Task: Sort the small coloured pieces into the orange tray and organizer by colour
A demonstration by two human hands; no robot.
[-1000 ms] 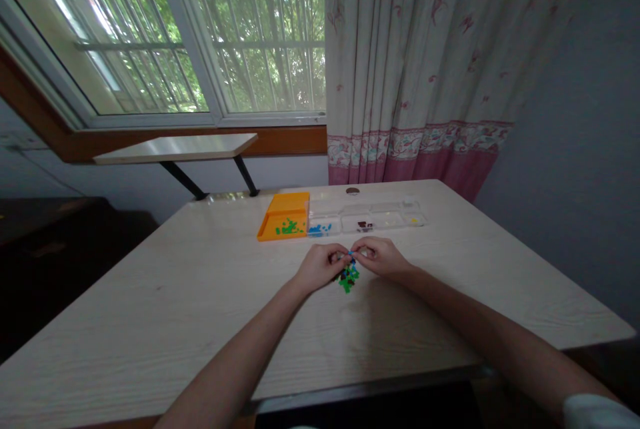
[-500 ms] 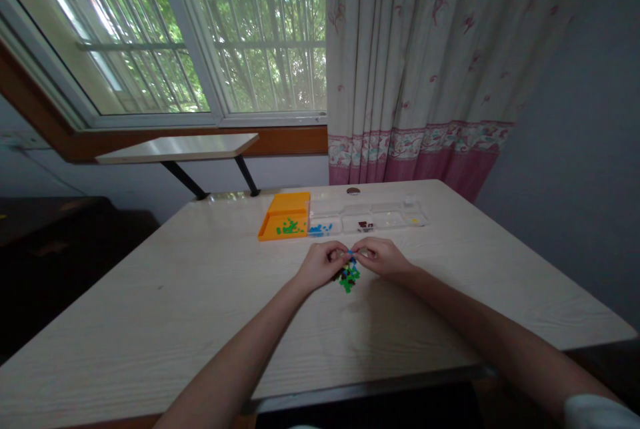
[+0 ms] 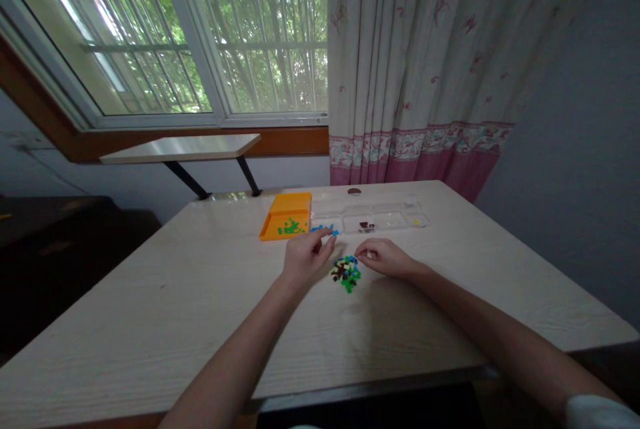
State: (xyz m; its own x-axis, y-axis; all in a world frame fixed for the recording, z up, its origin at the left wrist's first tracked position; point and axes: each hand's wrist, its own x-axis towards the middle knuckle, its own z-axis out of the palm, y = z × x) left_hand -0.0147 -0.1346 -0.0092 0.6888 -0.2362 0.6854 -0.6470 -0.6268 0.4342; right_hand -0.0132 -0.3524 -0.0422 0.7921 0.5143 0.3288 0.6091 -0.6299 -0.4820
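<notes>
A cluster of small green, blue, brown and pale pieces (image 3: 346,273) is at the middle of the table. My right hand (image 3: 383,257) pinches at the cluster's upper right edge, on a blue part of it. My left hand (image 3: 309,254) is up and left of the cluster, thumb and forefinger apart, reaching over the blue pieces (image 3: 325,229) in the clear tray (image 3: 350,210). Nothing shows between its fingers. Green pieces (image 3: 293,226) lie in the orange tray (image 3: 267,232).
Brown pieces (image 3: 366,225) and a few yellow ones (image 3: 416,221) lie in the clear tray's right compartments. A dark round object (image 3: 354,192) is near the table's back edge. A raised white shelf (image 3: 185,147) stands at the back left.
My left hand has let go of the cluster and moved up and left to the blue pieces, its fingers opening. My right hand has stayed at the cluster.
</notes>
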